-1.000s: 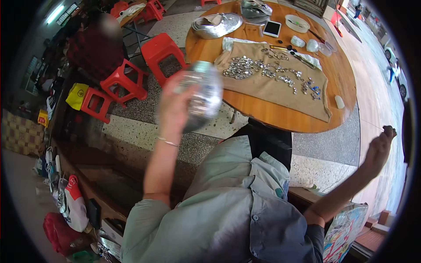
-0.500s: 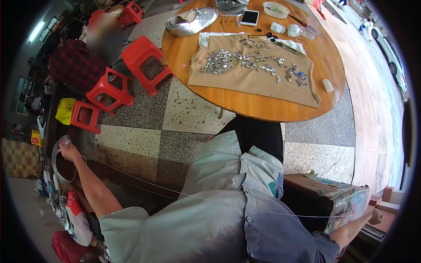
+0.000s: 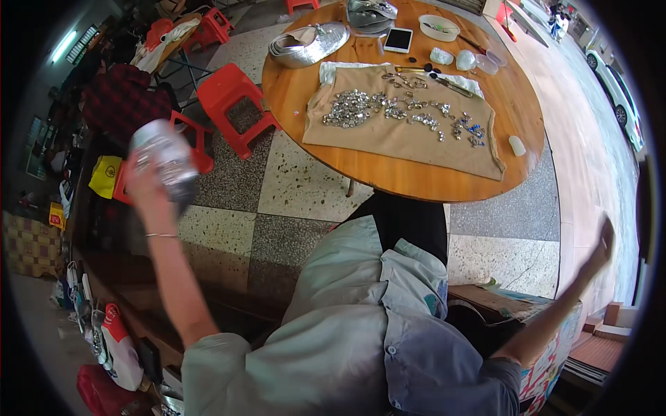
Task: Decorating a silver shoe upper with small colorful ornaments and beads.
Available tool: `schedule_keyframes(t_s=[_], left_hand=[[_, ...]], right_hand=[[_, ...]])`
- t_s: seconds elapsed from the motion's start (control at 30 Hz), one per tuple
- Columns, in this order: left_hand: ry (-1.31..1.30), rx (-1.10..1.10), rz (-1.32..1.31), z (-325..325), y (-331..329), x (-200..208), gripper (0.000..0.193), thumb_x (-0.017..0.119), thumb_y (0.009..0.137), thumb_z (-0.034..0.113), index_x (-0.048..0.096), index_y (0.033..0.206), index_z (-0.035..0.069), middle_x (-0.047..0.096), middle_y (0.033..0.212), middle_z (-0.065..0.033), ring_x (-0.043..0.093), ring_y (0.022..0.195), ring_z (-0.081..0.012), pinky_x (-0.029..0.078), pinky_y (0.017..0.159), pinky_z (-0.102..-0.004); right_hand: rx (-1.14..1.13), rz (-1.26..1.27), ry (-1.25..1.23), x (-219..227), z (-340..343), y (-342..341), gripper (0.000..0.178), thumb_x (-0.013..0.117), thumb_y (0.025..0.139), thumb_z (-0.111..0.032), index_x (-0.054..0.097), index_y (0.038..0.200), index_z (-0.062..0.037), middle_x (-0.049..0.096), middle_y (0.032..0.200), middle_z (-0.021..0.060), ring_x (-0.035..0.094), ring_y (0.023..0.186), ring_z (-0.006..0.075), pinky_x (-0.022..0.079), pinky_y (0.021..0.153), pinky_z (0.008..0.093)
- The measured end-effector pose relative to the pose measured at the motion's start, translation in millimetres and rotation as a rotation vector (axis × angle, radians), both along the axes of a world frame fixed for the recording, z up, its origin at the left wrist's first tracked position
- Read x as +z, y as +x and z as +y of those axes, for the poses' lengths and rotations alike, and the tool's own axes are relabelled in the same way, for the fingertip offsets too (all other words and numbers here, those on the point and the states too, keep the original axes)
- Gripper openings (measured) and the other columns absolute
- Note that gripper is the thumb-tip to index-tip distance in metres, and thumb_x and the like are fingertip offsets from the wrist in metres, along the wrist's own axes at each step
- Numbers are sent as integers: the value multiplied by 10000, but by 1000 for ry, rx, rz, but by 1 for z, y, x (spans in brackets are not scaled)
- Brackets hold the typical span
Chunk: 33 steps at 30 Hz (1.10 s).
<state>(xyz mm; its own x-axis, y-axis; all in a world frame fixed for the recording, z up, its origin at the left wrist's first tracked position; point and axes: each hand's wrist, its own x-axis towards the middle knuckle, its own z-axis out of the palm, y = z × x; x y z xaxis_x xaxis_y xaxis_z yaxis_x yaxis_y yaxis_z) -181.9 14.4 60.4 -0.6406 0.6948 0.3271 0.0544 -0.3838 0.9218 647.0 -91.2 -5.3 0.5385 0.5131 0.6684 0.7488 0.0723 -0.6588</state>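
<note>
At the left, my left hand (image 3: 147, 191) is raised and closed on a shiny silver piece (image 3: 170, 159). Motion blurs the piece; it resembles the silver shoes on the table, though its exact shape is unclear. Far out to the right, my right hand (image 3: 602, 244) is lifted with its fingers pressed together, and what they hold is too small to see. Ahead of me, a tan cloth (image 3: 409, 147) lies on the round wooden table (image 3: 333, 166). Clear rhinestones (image 3: 349, 109) are heaped on it, with a few blue ones (image 3: 474, 132) toward its right.
Silver shoes (image 3: 309, 45), a white-framed tablet or phone (image 3: 397, 40), a shallow bowl (image 3: 440, 28) and tweezers (image 3: 451, 85) are on the table. Red stools (image 3: 232, 104) and a person in a checked shirt (image 3: 121, 100) are to the left. A box (image 3: 555, 333) stands beside my right arm.
My left hand has swung up and inward with the silver piece. My right hand has risen. The thin thread that stretched across my lap between the hands no longer shows.
</note>
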Motion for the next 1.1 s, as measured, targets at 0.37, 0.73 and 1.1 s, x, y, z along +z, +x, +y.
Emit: schedule_keyframes(t_s=[0.37, 0.73, 1.1], left_hand=[[-192, -734, -829, 26, 290, -40, 427, 599, 747, -52, 453, 1129, 72, 563, 983, -103, 578, 856, -190, 494, 739, -287], [-433, -913, -1143, 24, 319, -59, 400, 598, 783, 5, 456, 1145, 94, 579, 953, -65, 577, 854, -171, 487, 750, -291], [-417, -934, -1174, 25, 324, -68, 388, 602, 785, 14, 462, 1138, 96, 581, 956, -61, 579, 850, -168, 489, 764, -299]], right_hand=[[813, 148, -143, 47, 101, -405, 147, 624, 748, 1, 651, 890, -27, 529, 684, 53, 518, 626, 103, 401, 558, 221], [745, 162, -115, 11, 110, -383, 154, 650, 715, 3, 657, 865, -34, 499, 619, 27, 496, 545, 74, 385, 488, 199], [781, 267, -90, 11, 108, -380, 134, 630, 702, 36, 649, 823, -20, 497, 616, 21, 478, 544, 64, 379, 492, 192]])
